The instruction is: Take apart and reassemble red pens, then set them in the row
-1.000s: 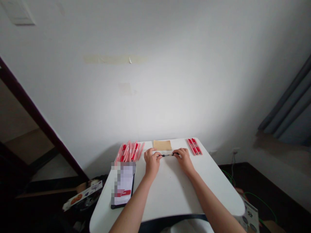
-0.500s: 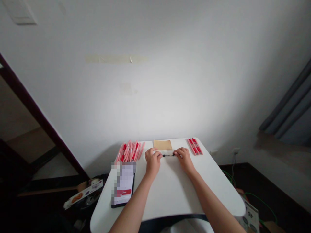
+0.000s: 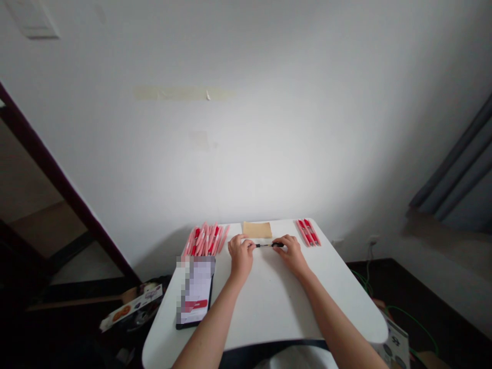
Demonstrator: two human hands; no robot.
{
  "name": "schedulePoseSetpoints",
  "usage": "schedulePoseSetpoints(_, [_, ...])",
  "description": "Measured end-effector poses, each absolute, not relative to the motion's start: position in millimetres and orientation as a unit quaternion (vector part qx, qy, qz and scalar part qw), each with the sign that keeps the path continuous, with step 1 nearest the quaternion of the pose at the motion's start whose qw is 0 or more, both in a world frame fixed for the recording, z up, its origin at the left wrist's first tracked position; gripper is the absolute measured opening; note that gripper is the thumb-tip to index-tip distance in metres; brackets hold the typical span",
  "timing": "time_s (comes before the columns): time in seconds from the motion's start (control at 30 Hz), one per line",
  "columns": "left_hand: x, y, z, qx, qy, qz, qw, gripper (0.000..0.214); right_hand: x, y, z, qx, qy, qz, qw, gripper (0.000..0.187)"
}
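Note:
Between my hands, level above the white table [image 3: 277, 307], is a thin pen [image 3: 265, 245] with black ends and a pale, clear-looking middle. My left hand [image 3: 241, 257] pinches its left end between thumb and fingers. At the other end, the fingers of my right hand [image 3: 292, 254] are closed on a thicker black part. Whether the pen is in one piece or two is too small to tell. Just beyond my hands lies a tan piece of card or cloth [image 3: 257, 229].
A pile of pink and red pens [image 3: 205, 240] lies at the back left. Several similar pens [image 3: 308, 232] are lined up at the back right. A phone [image 3: 197, 292] rests by my left forearm. A wall [image 3: 269, 154] stands behind the table.
My right fingers have shifted slightly on the pen's right end, and more of its thick black part shows. My left hand has barely moved, a touch leftward.

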State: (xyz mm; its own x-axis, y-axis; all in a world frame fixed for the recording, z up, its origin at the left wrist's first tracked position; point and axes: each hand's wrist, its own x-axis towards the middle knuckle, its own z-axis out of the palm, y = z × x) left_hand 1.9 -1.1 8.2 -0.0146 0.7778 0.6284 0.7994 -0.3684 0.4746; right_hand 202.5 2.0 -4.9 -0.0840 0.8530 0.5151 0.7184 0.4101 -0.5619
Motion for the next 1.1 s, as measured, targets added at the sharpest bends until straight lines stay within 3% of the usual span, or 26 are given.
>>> schedulePoseSetpoints(0.23, [3.2, -3.5, 10.5, -0.708, -0.550, -0.444, 0.011, 0.007, 201.0, 3.9, -7.8, -0.545, -0.731, 0.070, 0.406, 0.030])
schedulePoseSetpoints(0.63, [2.6, -2.7, 9.6, -0.706, -0.550, -0.446, 0.014, 0.008, 202.2, 0.9, -2.2, -0.545, -0.713, 0.086, 0.432, 0.020])
schedulePoseSetpoints(0.93, [3.1, -2.1, 8.6, -0.706, -0.552, -0.444, 0.007, 0.006, 202.1, 1.8, -2.8, -0.556, -0.710, 0.082, 0.424, 0.032])
schedulePoseSetpoints(1.1, [2.6, 0.6, 4.7, -0.695, -0.566, -0.444, 0.019, 0.013, 201.9, 2.3, -4.9, -0.545, -0.709, 0.091, 0.437, 0.027])
